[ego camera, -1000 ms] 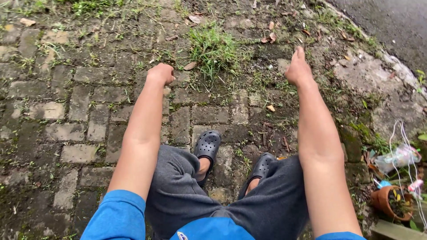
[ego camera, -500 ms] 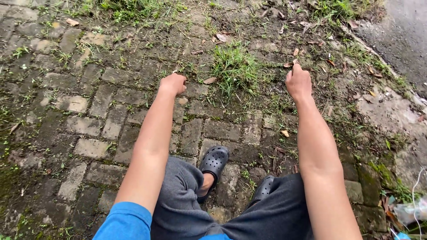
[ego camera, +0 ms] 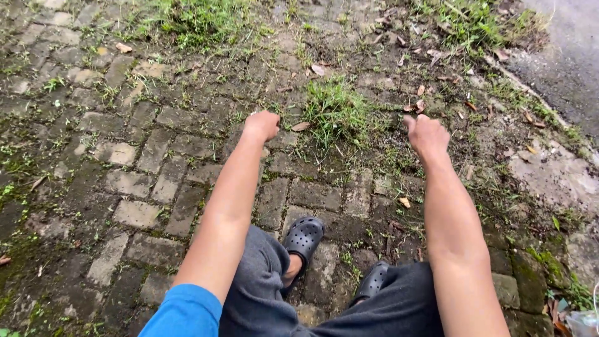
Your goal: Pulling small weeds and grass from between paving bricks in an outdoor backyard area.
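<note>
1. Your left hand [ego camera: 262,125] is closed into a loose fist, with the fingers curled under. It holds nothing that I can see. It hangs above the mossy brick paving [ego camera: 131,181], close to a dry brown leaf [ego camera: 301,126].
2. Your right hand [ego camera: 428,132] is half closed, the thumb sticking out to the left. I cannot tell if something small is between the fingers. It is over bare soil with scattered dry leaves [ego camera: 417,106].
3. Between your two hands grows a tuft of grass [ego camera: 337,112]; neither hand touches it.
4. Lower down, you wear grey trousers [ego camera: 262,293] and black perforated clogs [ego camera: 303,236], both standing on the bricks.
5. At the upper right runs the edge of an asphalt road [ego camera: 568,56]. No container shows clearly.
</note>
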